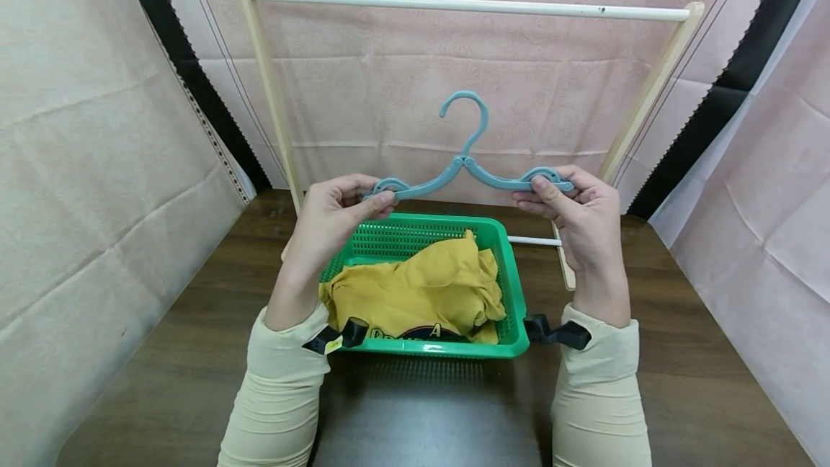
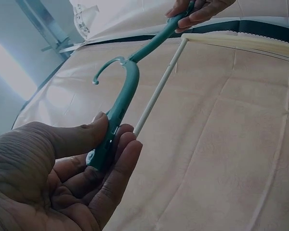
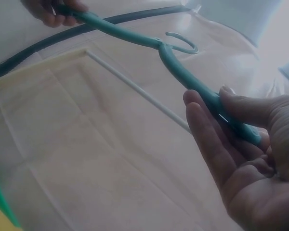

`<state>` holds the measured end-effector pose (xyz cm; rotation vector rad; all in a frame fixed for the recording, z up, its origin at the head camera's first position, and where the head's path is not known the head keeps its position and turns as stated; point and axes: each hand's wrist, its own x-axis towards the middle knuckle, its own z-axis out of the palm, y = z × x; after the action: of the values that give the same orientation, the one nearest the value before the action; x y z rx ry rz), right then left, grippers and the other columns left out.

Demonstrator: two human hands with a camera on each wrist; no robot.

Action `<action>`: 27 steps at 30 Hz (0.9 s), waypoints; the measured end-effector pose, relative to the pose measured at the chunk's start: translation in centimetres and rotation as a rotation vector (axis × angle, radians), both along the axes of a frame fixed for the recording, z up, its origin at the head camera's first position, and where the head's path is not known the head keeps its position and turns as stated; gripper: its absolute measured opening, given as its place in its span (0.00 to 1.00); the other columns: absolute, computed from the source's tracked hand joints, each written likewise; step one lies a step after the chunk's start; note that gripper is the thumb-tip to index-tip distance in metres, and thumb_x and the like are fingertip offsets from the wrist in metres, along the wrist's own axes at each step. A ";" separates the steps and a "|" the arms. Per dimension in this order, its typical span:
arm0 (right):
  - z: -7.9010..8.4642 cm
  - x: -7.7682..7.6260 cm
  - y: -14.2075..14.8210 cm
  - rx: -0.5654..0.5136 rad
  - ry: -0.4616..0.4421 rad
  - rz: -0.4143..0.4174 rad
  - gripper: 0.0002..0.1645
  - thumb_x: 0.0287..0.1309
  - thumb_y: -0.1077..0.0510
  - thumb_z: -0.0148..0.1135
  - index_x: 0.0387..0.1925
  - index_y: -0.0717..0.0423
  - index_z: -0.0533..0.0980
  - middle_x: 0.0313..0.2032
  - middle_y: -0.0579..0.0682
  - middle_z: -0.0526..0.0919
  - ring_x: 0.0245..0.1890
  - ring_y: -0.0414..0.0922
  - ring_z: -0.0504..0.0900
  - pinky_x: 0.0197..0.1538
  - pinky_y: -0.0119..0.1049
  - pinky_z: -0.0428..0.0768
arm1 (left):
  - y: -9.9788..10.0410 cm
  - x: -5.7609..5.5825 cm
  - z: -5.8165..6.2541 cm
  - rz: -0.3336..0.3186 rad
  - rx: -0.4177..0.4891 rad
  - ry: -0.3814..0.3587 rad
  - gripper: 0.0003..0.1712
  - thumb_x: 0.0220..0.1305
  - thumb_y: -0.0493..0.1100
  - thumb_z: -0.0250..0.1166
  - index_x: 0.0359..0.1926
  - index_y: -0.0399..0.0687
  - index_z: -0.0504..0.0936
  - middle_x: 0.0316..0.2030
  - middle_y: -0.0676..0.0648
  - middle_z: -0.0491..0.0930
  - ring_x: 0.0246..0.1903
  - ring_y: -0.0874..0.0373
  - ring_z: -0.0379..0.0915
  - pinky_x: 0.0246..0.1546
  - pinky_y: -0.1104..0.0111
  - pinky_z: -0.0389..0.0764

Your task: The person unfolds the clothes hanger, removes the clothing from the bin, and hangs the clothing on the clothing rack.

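Note:
A blue plastic clothes hanger point(image 1: 438, 180) is held up in front of the rack, its hook pointing upward and its two arms spread wide. My left hand point(image 1: 331, 218) pinches the left end between thumb and fingers. At the other end, my right hand point(image 1: 580, 215) grips the hanger the same way, the thumb lying on top of the arm. Both wrist views show the hanger point(image 2: 126, 91) stretched between the two hands. Below it, a yellow garment point(image 1: 421, 287) with dark printed lettering lies bunched in a green basket point(image 1: 517, 308).
A rack with a white top bar point(image 1: 454, 3) and cream side posts point(image 1: 275, 92) stands behind the basket on a dark wooden table point(image 1: 162, 380). Pale cloth walls point(image 1: 84, 164) with black strips enclose the left, right and back.

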<state>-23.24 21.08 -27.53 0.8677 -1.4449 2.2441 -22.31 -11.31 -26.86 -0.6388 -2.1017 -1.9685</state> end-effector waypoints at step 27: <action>-0.2 0.3 0.3 0.159 -0.023 0.031 0.04 0.62 0.77 0.61 0.38 0.79 0.78 0.32 0.64 0.87 0.32 0.55 0.89 0.42 0.48 0.85 | 0.4 0.2 -0.1 0.071 0.030 0.086 0.11 0.64 0.40 0.72 0.44 0.37 0.87 0.33 0.45 0.88 0.34 0.54 0.86 0.42 0.62 0.85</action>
<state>-22.90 21.37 -27.69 0.9203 -1.6491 2.1912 -22.12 -10.92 -26.97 -0.6226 -2.0127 -1.8969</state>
